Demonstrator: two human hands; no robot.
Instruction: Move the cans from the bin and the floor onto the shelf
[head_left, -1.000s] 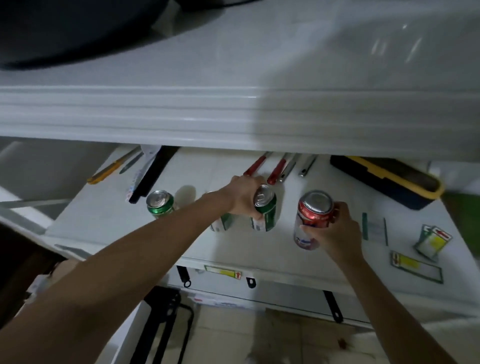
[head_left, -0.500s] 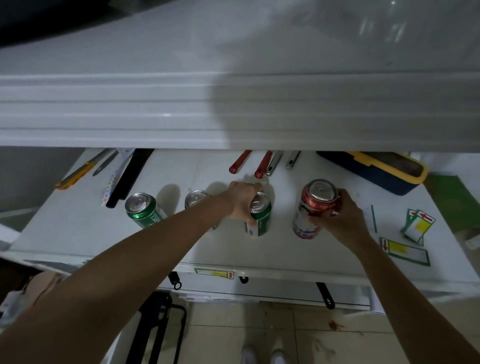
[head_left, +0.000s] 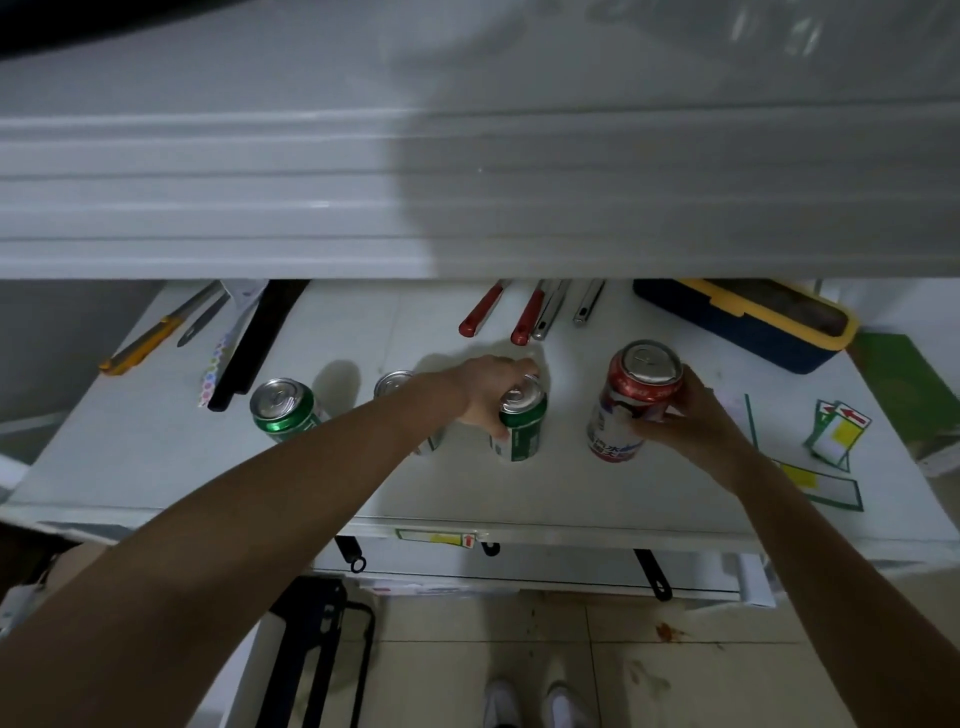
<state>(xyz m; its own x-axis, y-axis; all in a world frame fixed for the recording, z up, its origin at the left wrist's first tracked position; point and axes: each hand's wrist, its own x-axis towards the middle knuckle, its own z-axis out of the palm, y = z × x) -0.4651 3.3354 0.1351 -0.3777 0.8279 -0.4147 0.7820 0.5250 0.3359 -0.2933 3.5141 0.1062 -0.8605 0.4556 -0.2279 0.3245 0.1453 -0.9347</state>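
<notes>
On the white shelf (head_left: 156, 467) stand three green cans and one red can. My left hand (head_left: 488, 395) grips the rightmost green can (head_left: 519, 431) from the top and side; it stands upright. My right hand (head_left: 685, 421) is wrapped around the red and white can (head_left: 631, 400), which tilts slightly to the right. A second green can (head_left: 283, 410) stands free at the left. Another can (head_left: 395, 382) is partly hidden behind my left forearm.
At the shelf's back lie red-handled tools (head_left: 480, 312), metal tools (head_left: 587, 306), a yellow-handled knife (head_left: 145, 345) and a black bar (head_left: 254, 348). A blue and yellow box (head_left: 748, 322) sits back right; green-edged labels (head_left: 836, 431) lie at the right. An upper shelf (head_left: 467, 197) overhangs.
The view has shifted slightly. Both hands stay on their cans at about the same spots on the shelf. The can behind my left forearm has come into sight.
</notes>
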